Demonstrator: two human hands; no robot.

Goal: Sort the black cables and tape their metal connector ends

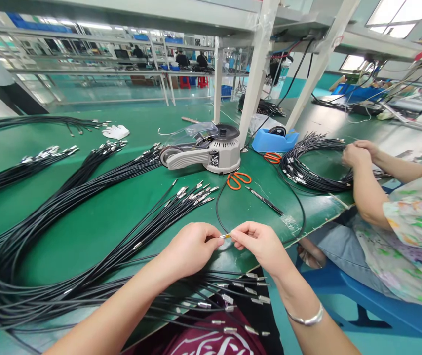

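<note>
My left hand [195,248] and my right hand [259,244] are both closed in a pinch, fingertips almost meeting over the green table. Between them is the small metal connector of a black cable, with a yellow band [227,235] showing; the fingers hide the rest of it. A thin black cable [217,209] curves up behind the fingers. To the left of my hands lies a bundle of black cables [159,217] with silver connectors. More cable ends [229,298] fan out under my left forearm and hang over the table's near edge.
A grey tape dispenser [214,153] stands ahead, with orange-handled scissors [239,180] and a black utility knife [264,200] nearby. A blue tape holder [275,141] stands further right. A co-worker's hands [361,153] touch a coiled cable bundle [299,165]. A white glove [116,132] lies back left.
</note>
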